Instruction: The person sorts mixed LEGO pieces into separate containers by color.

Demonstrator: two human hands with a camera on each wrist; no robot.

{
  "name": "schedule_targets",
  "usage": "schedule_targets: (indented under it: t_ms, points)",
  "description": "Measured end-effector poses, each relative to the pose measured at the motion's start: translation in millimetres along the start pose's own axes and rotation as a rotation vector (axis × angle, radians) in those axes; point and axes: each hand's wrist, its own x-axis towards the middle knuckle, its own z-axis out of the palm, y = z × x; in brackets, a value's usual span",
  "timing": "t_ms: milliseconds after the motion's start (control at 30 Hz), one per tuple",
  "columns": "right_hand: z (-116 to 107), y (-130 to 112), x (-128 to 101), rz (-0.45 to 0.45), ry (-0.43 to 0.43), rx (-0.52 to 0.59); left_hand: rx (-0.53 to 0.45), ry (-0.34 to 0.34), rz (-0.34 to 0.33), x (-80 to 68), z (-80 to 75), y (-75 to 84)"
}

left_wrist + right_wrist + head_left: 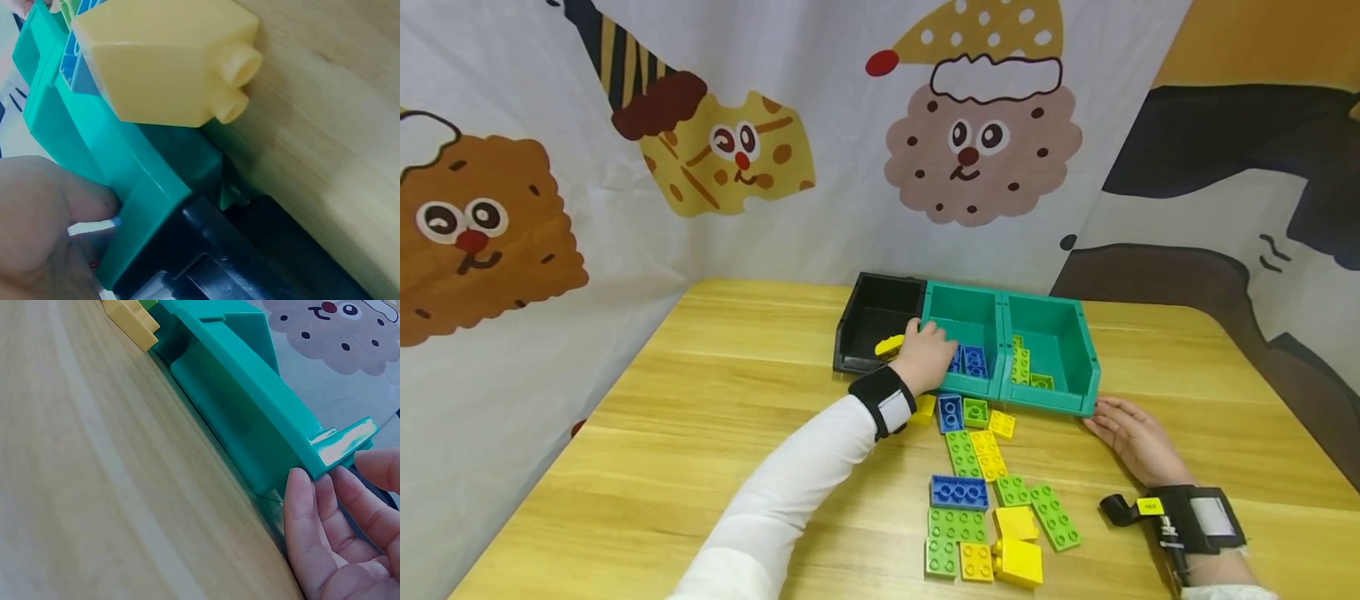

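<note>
My left hand [925,357] reaches over the side wall where the black bin [844,325] meets the middle teal bin [964,383]. In the left wrist view its thumb [94,200] lies against the teal wall, and the hand grips that wall; some fingertips are hidden. A yellow brick [889,347] is in the black bin beside this hand. Blue bricks [975,362] lie in the middle bin. My right hand [1138,442] touches the front outer corner of the right teal bin [1093,375] with extended fingers. Green bricks [1021,365] lie in that bin.
Loose toy bricks lie in front of the bins, among them a blue brick [958,493], a long green brick [1056,517] and a yellow block [1018,562]. Another yellow block [156,69] stands by the middle bin's front. A printed cloth [835,233] hangs behind the table.
</note>
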Motion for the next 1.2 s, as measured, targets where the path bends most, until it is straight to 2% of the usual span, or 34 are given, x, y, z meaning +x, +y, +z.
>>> schedule_targets:
  t_ms: [267, 400, 633, 867, 1000, 1200]
  points:
    - [0.1, 0.3, 2.5, -0.006, -0.016, 0.003, -0.193, 0.039, 0.026, -8.2, -2.8, -7.4]
    - [0.7, 0.4, 3.2, -0.002, -0.006, -0.010, -0.291, 0.097, 0.052, -15.3, -2.8, -12.7]
    - [1.2, -1.4, 3.8, -0.010, -0.016, -0.012, -0.387, 0.180, 0.091, -26.7, -2.0, -17.0]
    - [1.9, -1.5, 2.6, -0.003, -0.006, -0.007, -0.540, 0.198, 0.082, -42.0, 1.4, -18.1]
    - [1.4, -2.0, 1.8, -0.013, -0.019, 0.005, -0.607, 0.223, 0.086, -48.8, 5.1, -18.1]
    - [0.0, -1.4, 0.4, -0.017, -0.043, 0.020, -0.676, 0.222, 0.102, -60.4, 7.8, -15.0]
